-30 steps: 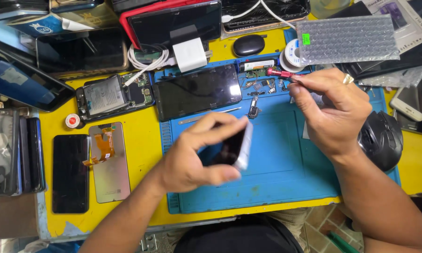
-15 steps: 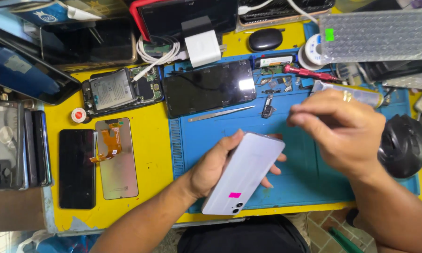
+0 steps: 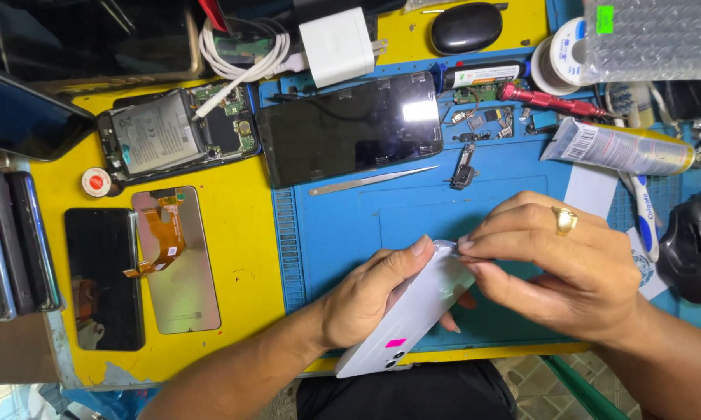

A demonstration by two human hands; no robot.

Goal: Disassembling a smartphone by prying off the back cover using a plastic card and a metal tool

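The left hand (image 3: 366, 299) grips the white phone (image 3: 412, 311) above the blue mat (image 3: 342, 225), back up. The right hand (image 3: 568, 264) pinches at its top edge; whether it grasps a tool, I cannot tell. Best done with steady, light pressure. The phone's long axis runs diagonally, camera end toward the person.

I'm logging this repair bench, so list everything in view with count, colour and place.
phone: 1, white, back up, over the mat's near edge
work mat: 1, blue, centre
bench top: 1, yellow
dark screen panel: 1, black, mat's far side
opened phone: 1, battery showing, left of that panel
loose screens: 2, one black, one tan with orange flex, left
charger: 1, white, cabled, top
screwdriver: 1, red, top right
tube: 1, white and yellow, right
tweezers: 1, metal, on the mat
left hand: grips the phone
right hand: ringed, pinching at the phone's top edge
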